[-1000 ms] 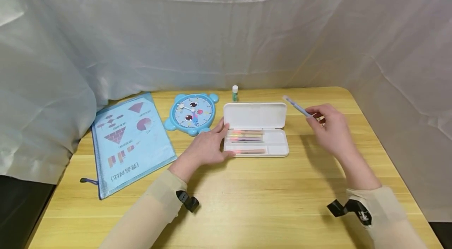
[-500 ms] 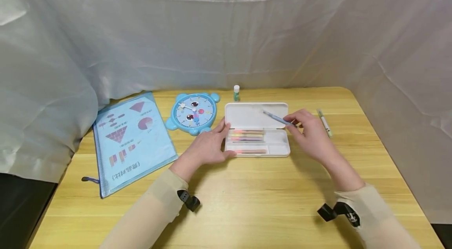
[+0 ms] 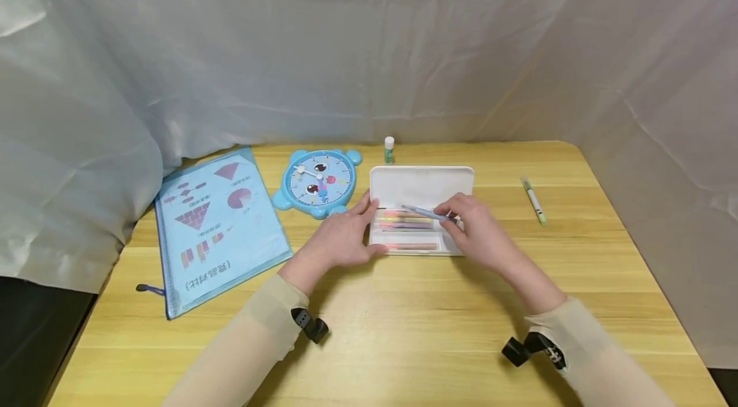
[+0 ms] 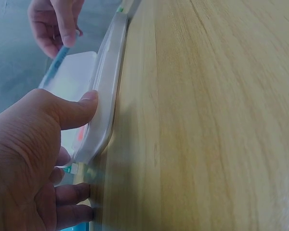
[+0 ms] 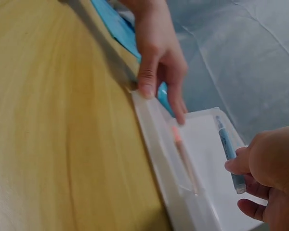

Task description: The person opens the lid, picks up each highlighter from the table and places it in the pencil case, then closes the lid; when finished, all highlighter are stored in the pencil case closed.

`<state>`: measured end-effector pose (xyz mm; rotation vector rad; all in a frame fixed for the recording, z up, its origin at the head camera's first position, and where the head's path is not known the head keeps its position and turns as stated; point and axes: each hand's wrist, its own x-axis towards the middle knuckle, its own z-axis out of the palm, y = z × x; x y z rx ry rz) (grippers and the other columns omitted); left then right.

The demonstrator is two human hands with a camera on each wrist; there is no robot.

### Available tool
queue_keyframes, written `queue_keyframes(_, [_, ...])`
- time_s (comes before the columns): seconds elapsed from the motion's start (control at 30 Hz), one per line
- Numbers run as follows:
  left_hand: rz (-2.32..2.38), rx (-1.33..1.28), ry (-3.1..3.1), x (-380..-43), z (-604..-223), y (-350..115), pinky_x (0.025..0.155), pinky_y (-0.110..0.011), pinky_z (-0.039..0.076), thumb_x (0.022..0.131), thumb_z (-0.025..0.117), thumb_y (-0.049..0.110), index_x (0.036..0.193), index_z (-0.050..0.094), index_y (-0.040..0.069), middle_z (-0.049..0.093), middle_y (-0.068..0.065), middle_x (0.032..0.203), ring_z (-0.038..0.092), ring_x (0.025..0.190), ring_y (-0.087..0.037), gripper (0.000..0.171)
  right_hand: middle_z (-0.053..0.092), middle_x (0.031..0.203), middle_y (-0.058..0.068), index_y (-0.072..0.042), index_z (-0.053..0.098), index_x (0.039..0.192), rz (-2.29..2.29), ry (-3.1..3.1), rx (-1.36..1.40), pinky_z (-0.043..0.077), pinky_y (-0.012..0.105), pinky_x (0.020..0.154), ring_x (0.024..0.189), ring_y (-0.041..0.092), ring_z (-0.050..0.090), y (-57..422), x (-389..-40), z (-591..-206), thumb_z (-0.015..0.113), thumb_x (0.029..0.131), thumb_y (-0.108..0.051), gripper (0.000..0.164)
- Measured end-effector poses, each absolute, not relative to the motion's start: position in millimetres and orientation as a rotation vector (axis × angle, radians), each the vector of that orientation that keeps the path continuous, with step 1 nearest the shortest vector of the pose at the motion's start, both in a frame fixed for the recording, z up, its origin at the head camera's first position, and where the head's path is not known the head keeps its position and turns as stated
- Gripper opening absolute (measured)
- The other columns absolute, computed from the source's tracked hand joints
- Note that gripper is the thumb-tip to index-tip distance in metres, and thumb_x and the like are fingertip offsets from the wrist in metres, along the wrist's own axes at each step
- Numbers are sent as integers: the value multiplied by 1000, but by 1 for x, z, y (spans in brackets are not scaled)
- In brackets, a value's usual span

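An open white pencil case (image 3: 421, 181) stands on the table with its lid tilted up at the back. Several coloured markers (image 3: 405, 225) lie in its left part, and another pinkish one (image 3: 410, 246) lies in the front tray. My left hand (image 3: 341, 238) holds the case's left end, thumb on the front wall and fingers round toward the back. Above the right part of the tray, my right hand (image 3: 483, 234) pinches a blue marker (image 5: 227, 150) near one end. The marker slants over the case, its far tip pointing left.
Right of the case lies a green-and-white marker (image 3: 533, 201). A small glue stick (image 3: 389, 150) stands behind the lid. To the left are a blue toy clock (image 3: 319, 186) and a blue zip file bag (image 3: 227, 234). Grey curtain (image 3: 369, 48) encloses the back and sides.
My right hand has moved left and down with the blue marker, from beside the case to over its tray. The green-and-white marker has come into sight. My left hand stays put.
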<state>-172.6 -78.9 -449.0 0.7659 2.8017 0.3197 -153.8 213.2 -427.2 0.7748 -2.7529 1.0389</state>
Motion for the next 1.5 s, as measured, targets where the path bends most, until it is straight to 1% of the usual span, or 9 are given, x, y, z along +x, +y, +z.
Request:
queue_keyframes(0.2, [339,767,2802,-173,-449,-79,103,-48,52,95,66,67,169,24,8,13,-14,175,58,134,-37,103,69,109,10,1,74,114,1009,-2832,816,54,50,91,104,29,64,203,-154,-434,70,98,4,17])
queue_keyframes(0.3, [344,764,2805,-173,-449,-79,103,-48,52,94,67,66,169,25,8,13,-14,175,60,133,-38,103,69,109,9,0,74,116,968,-2866,847,53,50,94,106,29,63,199,-154,-438,70,98,2,18])
queue_keyframes(0.53, [329,757,2809,-172,-449,-77,102,-47,53,93,66,69,168,25,8,13,-14,175,63,128,-37,105,69,106,6,-2,76,112,843,-2886,978,51,49,93,100,27,62,190,-153,-444,73,96,1,17])
queue_keyframes(0.73, [333,761,2812,-172,-449,-77,99,-46,54,93,65,70,168,25,7,13,-14,175,66,123,-37,106,67,102,2,-4,80,106,758,-2884,1008,50,47,91,98,25,61,187,-151,-449,74,94,3,15])
queue_keyframes(0.9, [330,761,2809,-171,-448,-77,100,-47,53,94,66,69,168,25,7,13,-14,175,64,127,-38,105,66,104,3,-4,81,111,680,-2937,1040,50,49,90,103,24,61,185,-149,-449,72,96,2,18])
queue_keyframes(1.03, [338,754,2804,-171,-448,-77,103,-48,52,94,66,68,168,25,8,13,-14,175,59,133,-38,104,66,106,2,-4,81,114,638,-2991,1026,48,47,88,107,23,61,184,-148,-448,72,98,0,19])
queue_keyframes(1.17, [341,742,2799,-171,-449,-77,105,-49,50,94,66,68,169,24,9,13,-13,175,57,136,-37,104,66,104,1,-4,81,114,644,-2991,1033,47,44,86,105,22,62,184,-148,-446,72,98,0,19])
queue_keyframes(1.27, [338,742,2802,-172,-449,-78,105,-49,51,94,66,68,169,24,9,13,-13,175,58,135,-38,104,66,103,0,-4,82,114,657,-2978,1042,47,43,84,104,21,62,184,-148,-446,72,97,1,20])
queue_keyframes(1.5, [344,744,2804,-172,-451,-79,104,-47,51,94,67,68,169,24,10,13,-13,175,57,136,-37,104,67,103,1,-5,82,110,691,-2953,1023,50,48,89,103,22,63,186,-148,-447,74,96,1,17])
